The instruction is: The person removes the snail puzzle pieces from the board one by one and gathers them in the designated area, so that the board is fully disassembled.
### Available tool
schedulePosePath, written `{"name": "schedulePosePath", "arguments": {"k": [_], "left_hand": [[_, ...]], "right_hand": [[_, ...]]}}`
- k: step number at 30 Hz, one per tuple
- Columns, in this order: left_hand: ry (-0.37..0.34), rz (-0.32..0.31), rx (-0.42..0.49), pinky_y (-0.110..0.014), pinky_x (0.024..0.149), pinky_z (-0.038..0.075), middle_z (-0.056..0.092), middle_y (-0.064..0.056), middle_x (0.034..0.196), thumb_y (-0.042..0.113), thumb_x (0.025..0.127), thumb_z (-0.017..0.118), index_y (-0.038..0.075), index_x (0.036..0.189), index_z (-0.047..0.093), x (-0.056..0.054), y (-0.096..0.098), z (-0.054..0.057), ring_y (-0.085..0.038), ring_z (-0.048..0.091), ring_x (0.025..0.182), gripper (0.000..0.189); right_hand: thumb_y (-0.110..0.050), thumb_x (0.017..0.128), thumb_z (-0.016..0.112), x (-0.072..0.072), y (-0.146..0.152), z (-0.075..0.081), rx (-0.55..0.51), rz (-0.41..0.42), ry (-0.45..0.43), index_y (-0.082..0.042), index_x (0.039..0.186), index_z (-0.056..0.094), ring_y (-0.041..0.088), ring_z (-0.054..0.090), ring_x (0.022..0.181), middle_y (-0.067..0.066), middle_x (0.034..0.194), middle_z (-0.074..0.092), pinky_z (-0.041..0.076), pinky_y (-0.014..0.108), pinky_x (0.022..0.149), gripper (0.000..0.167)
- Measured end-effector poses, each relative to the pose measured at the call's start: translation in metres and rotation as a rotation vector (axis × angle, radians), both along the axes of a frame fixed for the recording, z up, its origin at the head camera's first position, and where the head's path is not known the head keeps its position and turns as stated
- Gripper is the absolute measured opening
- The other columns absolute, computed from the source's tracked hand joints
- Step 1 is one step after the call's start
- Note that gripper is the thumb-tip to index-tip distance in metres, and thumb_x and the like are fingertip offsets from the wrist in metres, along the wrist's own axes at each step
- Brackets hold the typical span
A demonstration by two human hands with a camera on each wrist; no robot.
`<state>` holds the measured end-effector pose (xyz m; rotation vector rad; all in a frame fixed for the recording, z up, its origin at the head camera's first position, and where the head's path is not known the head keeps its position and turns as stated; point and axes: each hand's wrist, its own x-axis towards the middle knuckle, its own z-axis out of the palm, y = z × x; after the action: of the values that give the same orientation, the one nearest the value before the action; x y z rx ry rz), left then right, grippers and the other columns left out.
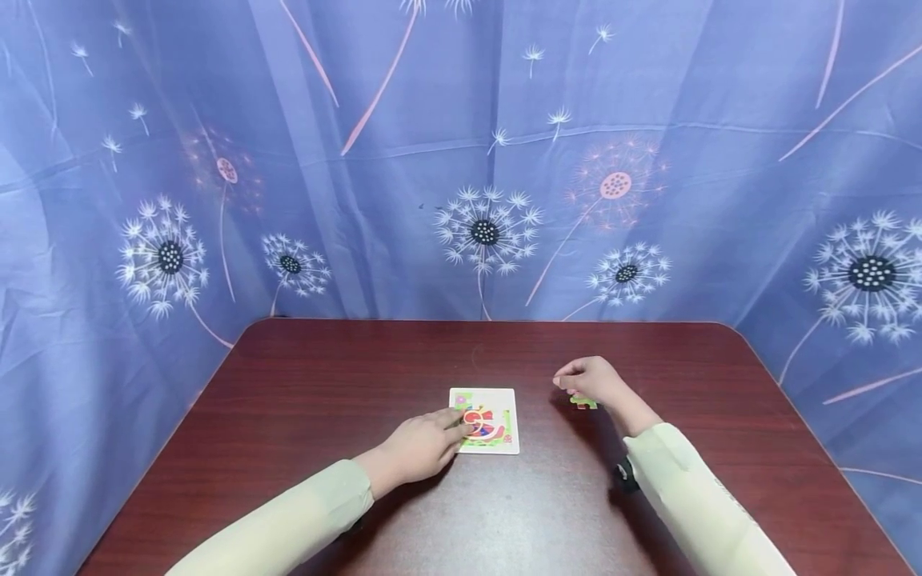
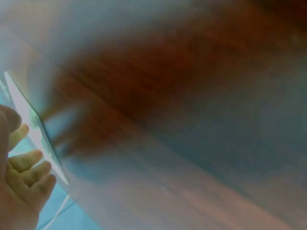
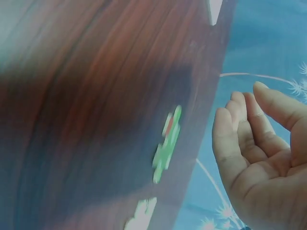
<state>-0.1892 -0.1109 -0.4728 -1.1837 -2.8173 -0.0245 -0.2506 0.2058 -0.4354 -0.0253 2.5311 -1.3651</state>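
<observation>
A small square jigsaw board with a white frame and a colourful picture lies on the table. My left hand is at its left side, fingers spread over the board's left part and hiding some of the picture. In the left wrist view its fingertips overlap the white board. To the right, my right hand is raised over a green puzzle piece, partly hiding it. The right wrist view has that hand loosely bent, nothing between thumb and fingers, with the green piece lying apart from it.
Another pale puzzle piece lies near the green one in the right wrist view. The dark reddish wooden table has rounded far corners. A blue curtain with dandelion prints hangs behind and beside it.
</observation>
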Motion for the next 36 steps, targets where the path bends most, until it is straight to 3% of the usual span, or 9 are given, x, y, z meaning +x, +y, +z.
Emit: {"name": "schedulePosePath", "arguments": {"k": [6, 9, 19, 25, 31, 36], "left_hand": [[0.012, -0.013, -0.003, -0.039, 0.108, 0.054, 0.065, -0.011, 0.142, 0.025, 0.104, 0.055, 0.016, 0.135, 0.068, 0.003, -0.002, -0.002, -0.025, 0.064, 0.132, 0.035], [0.007, -0.020, -0.007, -0.038, 0.109, 0.054, 0.066, -0.010, 0.142, 0.025, 0.105, 0.055, 0.016, 0.134, 0.069, 0.004, -0.002, -0.002, -0.025, 0.064, 0.133, 0.034], [-0.049, -0.037, -0.026, -0.034, 0.107, 0.055, 0.067, -0.005, 0.141, 0.021, 0.103, 0.057, 0.015, 0.135, 0.068, 0.002, -0.003, 0.000, -0.021, 0.065, 0.131, 0.035], [-0.078, -0.036, -0.033, -0.034, 0.106, 0.056, 0.067, -0.004, 0.141, 0.020, 0.102, 0.057, 0.015, 0.134, 0.069, 0.000, -0.002, 0.000, -0.019, 0.065, 0.131, 0.035], [-0.041, -0.048, -0.035, -0.033, 0.104, 0.057, 0.070, -0.003, 0.137, 0.019, 0.101, 0.058, 0.015, 0.131, 0.071, 0.001, 0.000, 0.003, -0.019, 0.067, 0.127, 0.034], [-0.025, -0.050, -0.019, -0.033, 0.103, 0.057, 0.072, -0.003, 0.134, 0.018, 0.100, 0.058, 0.015, 0.129, 0.072, -0.001, 0.001, 0.001, -0.019, 0.069, 0.125, 0.033]], "right_hand": [[-0.009, 0.096, 0.065, 0.001, -0.018, -0.004, -0.062, -0.007, -0.008, 0.014, 0.114, 0.069, 0.018, 0.069, 0.082, 0.022, 0.101, 0.076, 0.062, 0.030, 0.077, 0.029], [-0.008, 0.096, 0.064, 0.000, -0.029, -0.008, -0.084, -0.007, -0.016, 0.014, 0.115, 0.069, 0.024, 0.071, 0.088, 0.025, 0.109, 0.075, 0.063, 0.036, 0.083, 0.030], [-0.005, 0.096, 0.065, -0.004, -0.074, -0.020, -0.134, 0.003, -0.043, 0.013, 0.115, 0.070, 0.012, 0.067, 0.077, 0.022, 0.102, 0.076, 0.063, 0.030, 0.075, 0.027], [-0.005, 0.096, 0.065, -0.006, -0.095, -0.026, -0.168, -0.006, -0.093, 0.011, 0.115, 0.071, 0.009, 0.059, 0.071, 0.011, 0.091, 0.073, 0.056, 0.024, 0.069, 0.026], [-0.005, 0.094, 0.067, -0.007, -0.108, -0.025, -0.174, -0.024, -0.118, 0.009, 0.113, 0.073, 0.007, 0.059, 0.068, 0.006, 0.084, 0.072, 0.054, 0.020, 0.065, 0.024], [-0.006, 0.094, 0.067, -0.008, -0.115, -0.026, -0.149, 0.005, -0.133, 0.008, 0.112, 0.074, 0.008, 0.064, 0.073, 0.013, 0.090, 0.076, 0.061, 0.025, 0.072, 0.024]]}}
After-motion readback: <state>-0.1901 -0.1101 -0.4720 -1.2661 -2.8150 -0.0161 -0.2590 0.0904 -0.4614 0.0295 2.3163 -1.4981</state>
